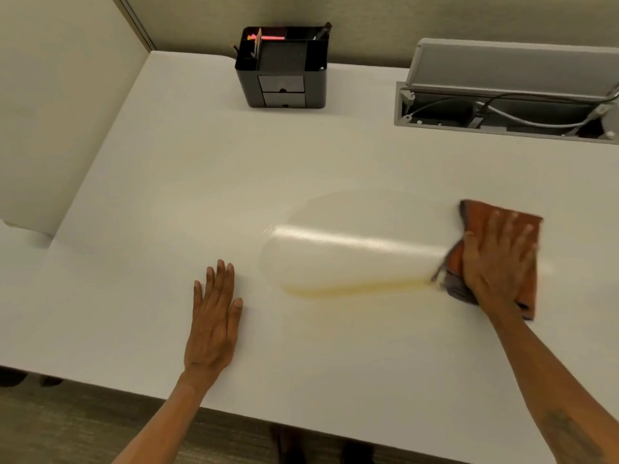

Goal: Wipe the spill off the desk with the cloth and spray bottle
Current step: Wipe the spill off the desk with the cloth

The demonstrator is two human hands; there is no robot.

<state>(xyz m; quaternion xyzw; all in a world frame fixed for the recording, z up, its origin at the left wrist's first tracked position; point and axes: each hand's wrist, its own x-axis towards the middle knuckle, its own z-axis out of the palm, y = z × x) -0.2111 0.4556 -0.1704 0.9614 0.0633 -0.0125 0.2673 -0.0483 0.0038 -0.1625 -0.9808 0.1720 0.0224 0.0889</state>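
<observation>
An orange cloth lies flat on the white desk at the right. My right hand presses down on it with fingers spread. Left of the cloth a wide wet smear shines on the desk, with a yellowish streak along its near edge. My left hand rests palm down on the desk, left of the smear, holding nothing. No spray bottle is in view.
A black desk organiser with pens and two small drawers stands at the back centre. An open cable tray with its grey lid raised is set into the desk at the back right. Partition walls enclose the left and back. The desk's front edge is near.
</observation>
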